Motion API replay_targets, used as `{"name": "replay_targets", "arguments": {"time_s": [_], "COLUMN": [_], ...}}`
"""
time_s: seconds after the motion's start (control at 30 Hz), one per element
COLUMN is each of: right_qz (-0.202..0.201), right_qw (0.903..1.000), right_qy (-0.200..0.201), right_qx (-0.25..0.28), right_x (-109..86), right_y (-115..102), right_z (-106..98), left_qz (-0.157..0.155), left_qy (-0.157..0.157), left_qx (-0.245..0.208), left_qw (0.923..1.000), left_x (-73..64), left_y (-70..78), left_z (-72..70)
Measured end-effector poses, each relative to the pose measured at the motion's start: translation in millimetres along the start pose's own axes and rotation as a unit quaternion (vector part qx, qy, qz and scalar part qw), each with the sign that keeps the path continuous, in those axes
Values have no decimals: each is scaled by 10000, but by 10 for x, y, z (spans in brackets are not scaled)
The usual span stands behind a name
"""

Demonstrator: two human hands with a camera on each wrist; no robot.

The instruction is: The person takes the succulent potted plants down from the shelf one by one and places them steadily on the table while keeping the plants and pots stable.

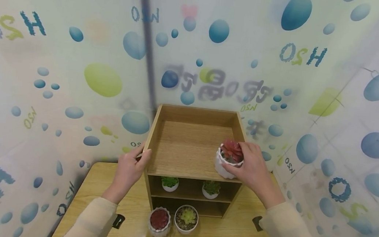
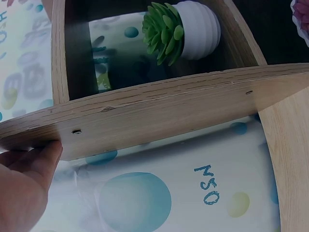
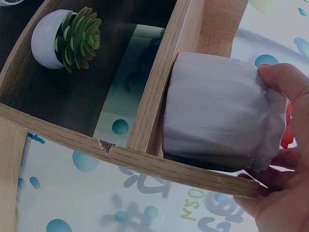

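On the right end of the wooden shelf unit's [image 1: 187, 147] top board is a white pot with a red succulent [image 1: 224, 165]. My right hand [image 1: 253, 170] grips this pot by its rim, thumb in front; in the right wrist view the white pot [image 3: 217, 111] appears against the board, beside the side panel. My left hand [image 1: 130, 169] holds the unit's left side panel near its upper edge, and in the left wrist view the fingers [image 2: 46, 159] press the panel's outer face. Two green succulents in white pots [image 1: 170, 184] [image 1: 211, 189] occupy the middle shelf.
In front of the unit on the wooden table [image 1: 102, 178] stand a white pot with a dark red succulent [image 1: 159, 219] and a white pot with a yellow-green succulent [image 1: 186, 219]. A patterned wall covering [image 1: 194, 52] rises behind. Black clips [image 1: 118, 221] lie near both forearms.
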State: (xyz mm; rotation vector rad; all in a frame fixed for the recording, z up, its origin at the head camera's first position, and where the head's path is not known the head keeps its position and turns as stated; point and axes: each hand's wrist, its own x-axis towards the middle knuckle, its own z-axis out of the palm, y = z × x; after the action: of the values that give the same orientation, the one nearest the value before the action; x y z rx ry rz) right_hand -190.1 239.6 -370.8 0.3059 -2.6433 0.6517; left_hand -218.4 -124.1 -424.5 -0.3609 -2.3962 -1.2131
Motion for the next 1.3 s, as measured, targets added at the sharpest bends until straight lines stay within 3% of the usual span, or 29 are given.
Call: {"name": "replay_targets", "arguments": {"time_s": [0.63,0.93,1.3], "right_qz": [-46,-237,-290], "right_qw": [9994,9984,9986], "right_qy": [246,438,385], "right_qx": [249,279,201], "right_x": [-179,-282,-379], "right_y": [-87,-90,-117], "right_z": [-82,-112,-108], "left_qz": [-25,155,82], "left_qy": [90,153,123], "left_qx": [-156,-194,-271], "left_qw": [9998,9996,9995], "left_x": [-9,8,10], "left_y": [-4,-2,-3], "left_z": [8,14,16]}}
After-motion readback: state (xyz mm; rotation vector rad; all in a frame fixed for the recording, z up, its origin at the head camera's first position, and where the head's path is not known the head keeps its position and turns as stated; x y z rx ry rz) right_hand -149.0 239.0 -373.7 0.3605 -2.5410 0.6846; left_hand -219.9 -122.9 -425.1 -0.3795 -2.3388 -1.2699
